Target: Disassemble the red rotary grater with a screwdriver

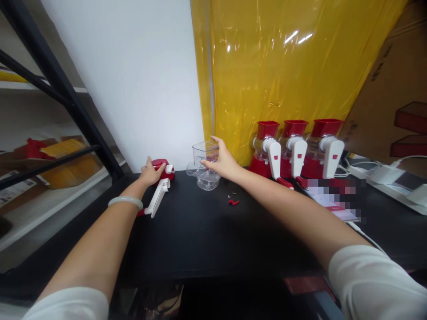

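Note:
My left hand (151,173) is closed on a red base (163,162) with a small white fitting at its side; part of the base is hidden behind the fingers. Just in front of it lies a white crank handle (159,199) with a red grip. My right hand (223,162) reaches round the right side of a clear plastic grater body (207,182), which stands upright with its square mouth up. The thumb is in front and the index finger extends behind. Nearer to me on the black table lie a small red clip (234,202) and tiny metal pieces (233,194).
Several assembled red-and-white rotary graters (295,153) stand at the back right. A phone-like device (333,204), white cables and a white power strip (387,178) lie right of them. Yellow plastic sheeting (283,66) covers the back. A black-framed shelf (66,100) with boxes is at left.

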Available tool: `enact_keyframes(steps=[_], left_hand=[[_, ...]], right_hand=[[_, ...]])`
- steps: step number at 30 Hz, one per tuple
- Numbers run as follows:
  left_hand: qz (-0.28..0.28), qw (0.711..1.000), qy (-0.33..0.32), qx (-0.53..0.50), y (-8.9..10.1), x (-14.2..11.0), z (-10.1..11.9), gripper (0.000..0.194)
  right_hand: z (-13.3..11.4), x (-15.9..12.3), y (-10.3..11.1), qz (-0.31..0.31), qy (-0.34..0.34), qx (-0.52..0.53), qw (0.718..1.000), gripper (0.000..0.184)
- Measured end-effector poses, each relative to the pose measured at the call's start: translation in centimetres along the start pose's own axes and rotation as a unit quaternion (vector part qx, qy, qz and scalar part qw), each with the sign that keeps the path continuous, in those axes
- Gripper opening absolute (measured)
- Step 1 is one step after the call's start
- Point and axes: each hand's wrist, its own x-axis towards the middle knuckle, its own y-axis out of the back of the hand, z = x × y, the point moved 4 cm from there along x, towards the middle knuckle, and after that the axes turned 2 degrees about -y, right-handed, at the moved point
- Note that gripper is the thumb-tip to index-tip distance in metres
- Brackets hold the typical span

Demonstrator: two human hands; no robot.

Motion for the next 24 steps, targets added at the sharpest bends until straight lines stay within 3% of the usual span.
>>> enact_keyframes(steps=[2, 4, 7, 8, 10, 13, 17, 24], left_hand=[[0.042, 0.998, 0.033, 0.016, 1.2, -1.1, 0.1, 0.109], [0.024, 0.997, 0.049, 0.061, 2.4, -2.6, -0.2, 0.112], [-0.087, 0.986, 0.012, 0.14, 3.4, -5.3, -1.4, 0.102], [-0.146, 0.978, -0.02, 0.149, 3.3, -6.3, -1.7, 0.092], [-0.195, 0.967, -0.053, 0.154, 3.2, -8.1, -2.4, 0.073], [-0.19, 0.965, -0.085, 0.16, 2.2, -9.7, -2.6, 0.058], [-0.16, 0.961, -0.138, 0.176, 0.5, -10.1, -1.3, 0.044], [-0.169, 0.955, -0.149, 0.192, -0.7, -9.4, -0.2, 0.044]], right_hand=[[-0.1, 0.0, 1.0, 0.004, -0.002, 0.002, 1.0, 0.094], [-0.2, -0.2, 2.4, 0.007, -0.007, 0.003, 1.0, 0.095], [-0.5, -0.8, 4.9, 0.02, -0.001, 0.001, 1.0, 0.096], [-0.5, -1.0, 5.7, 0.027, -0.001, 0.0, 1.0, 0.096], [-0.3, -1.7, 6.8, 0.042, -0.001, -0.001, 0.999, 0.096], [0.2, -2.9, 7.7, 0.051, 0.001, 0.003, 0.999, 0.095], [0.8, -4.3, 8.1, 0.051, -0.008, 0.003, 0.999, 0.096], [1.0, -5.8, 9.6, 0.057, -0.011, 0.0, 0.998, 0.095]])
